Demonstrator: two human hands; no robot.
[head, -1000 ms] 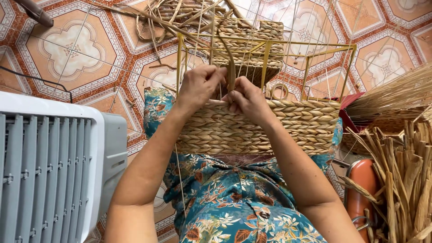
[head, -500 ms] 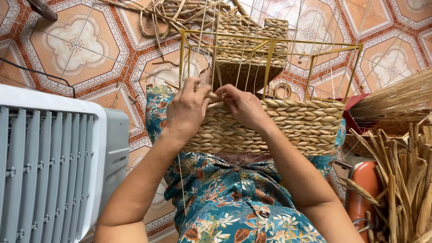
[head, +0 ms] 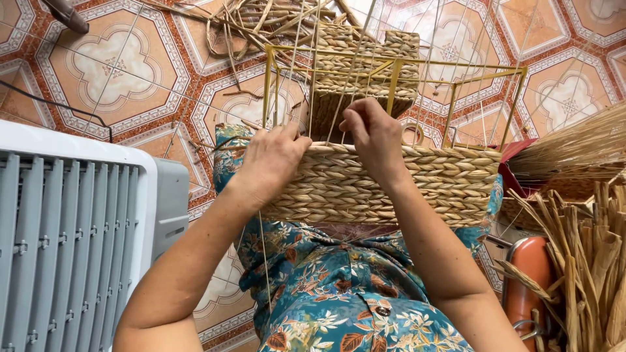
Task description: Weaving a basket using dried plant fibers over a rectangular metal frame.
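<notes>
left hand: grip clamped on the top rim of the woven basket | right hand: fingers pinched together on a straw strand at that rim | basket: on the lap, woven around a yellow wire frame | white fan at left

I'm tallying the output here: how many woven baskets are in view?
2. A half-woven basket on a yellow wire frame rests on the lap, under the left hand and right hand. A finished one sits behind it on the floor. Others may be hidden.
</notes>
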